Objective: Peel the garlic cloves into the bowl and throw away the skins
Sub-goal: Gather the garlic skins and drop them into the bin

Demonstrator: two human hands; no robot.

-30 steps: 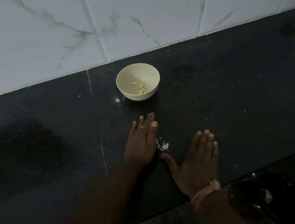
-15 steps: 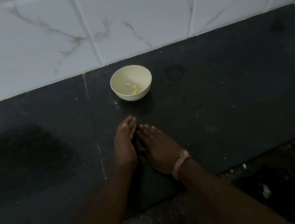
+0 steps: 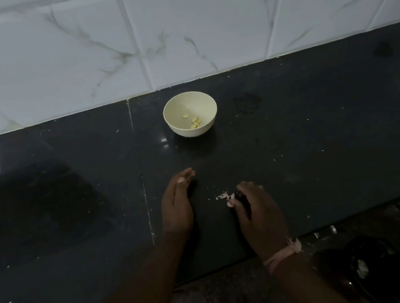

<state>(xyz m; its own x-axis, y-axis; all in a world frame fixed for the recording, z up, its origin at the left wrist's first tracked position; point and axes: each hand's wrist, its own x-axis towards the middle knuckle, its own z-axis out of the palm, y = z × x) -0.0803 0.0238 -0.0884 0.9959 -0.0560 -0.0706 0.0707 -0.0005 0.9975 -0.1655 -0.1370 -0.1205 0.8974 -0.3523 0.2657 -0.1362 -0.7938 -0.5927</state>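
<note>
Head view: a person's two bare hands rest on a dark countertop point(image 3: 325, 146). L hand point(image 3: 176, 208) stands on its edge, fingers straight & together, holding nothing. R hand point(image 3: 259, 210) lies w/ fingers curled; cannot tell if it grips anything. Garlic skins point(image 3: 225, 196) lie touching R fingertips, btwn the hands. Cream bowl point(image 3: 191, 118) w/ peeled cloves point(image 3: 194, 122) sits beyond both hands, apart from them.

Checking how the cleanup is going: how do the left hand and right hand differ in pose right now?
The left hand stands on its edge with straight fingers, touching no skins; the right hand lies palm down, fingers curled at the garlic skins. The left hand reaches nearer the bowl than the right hand. Both rest on the dark counter.
</note>
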